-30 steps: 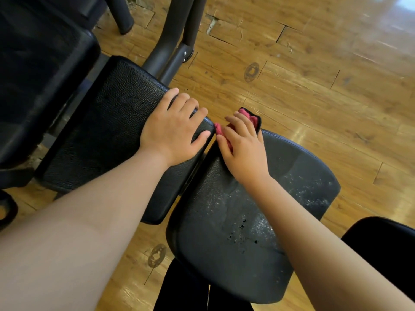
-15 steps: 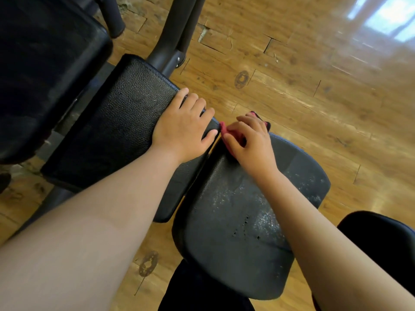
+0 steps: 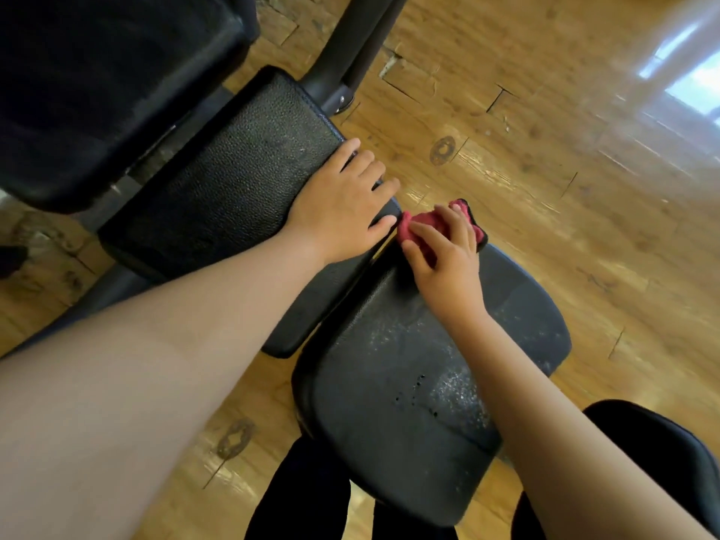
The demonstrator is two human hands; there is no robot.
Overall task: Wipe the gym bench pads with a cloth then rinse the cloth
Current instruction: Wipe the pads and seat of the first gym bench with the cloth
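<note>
A black seat pad [image 3: 397, 403] lies low in the middle, with pale wet streaks and a few dark specks on it. At its far end my right hand [image 3: 444, 255] grips a bunched red cloth [image 3: 422, 226], fingers curled over it. A second black textured pad [image 3: 233, 177] lies to the left. My left hand [image 3: 343, 204] rests flat on that pad's right end, fingers spread over the edge. Its thumb is close to the cloth.
A larger black pad [image 3: 97, 83] fills the upper left. A black metal frame post [image 3: 350, 44] rises behind the pads. The wooden floor [image 3: 545, 169] runs around everything, with window glare at the right. My dark trouser legs [image 3: 304, 496] show at the bottom.
My right hand has bunched the cloth at the far end of the seat pad, its fingers more curled. My left hand has stayed on the left pad. The camera has shifted.
</note>
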